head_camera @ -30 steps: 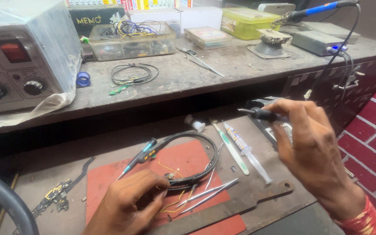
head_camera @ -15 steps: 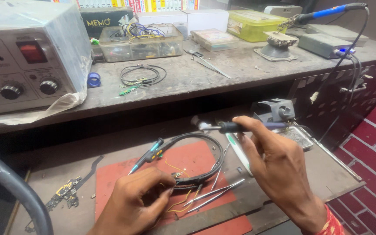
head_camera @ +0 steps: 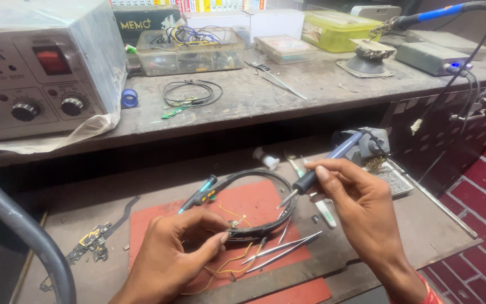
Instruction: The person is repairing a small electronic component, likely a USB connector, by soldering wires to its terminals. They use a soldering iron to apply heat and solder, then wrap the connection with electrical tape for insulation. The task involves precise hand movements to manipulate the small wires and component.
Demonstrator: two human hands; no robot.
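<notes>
One black neckband [head_camera: 265, 225], thin orange wires [head_camera: 229, 264]

A black neckband earphone [head_camera: 265, 222] lies curved in an open loop on a red work mat, thin orange wires trailing loose from the exposed end near its front edge. A soldering iron [head_camera: 324, 166] with a black grip and pale blue handle slants down from upper right to lower left, its metal tip poised just above the band's right-hand curve, close to it; whether they touch cannot be told.
</notes>
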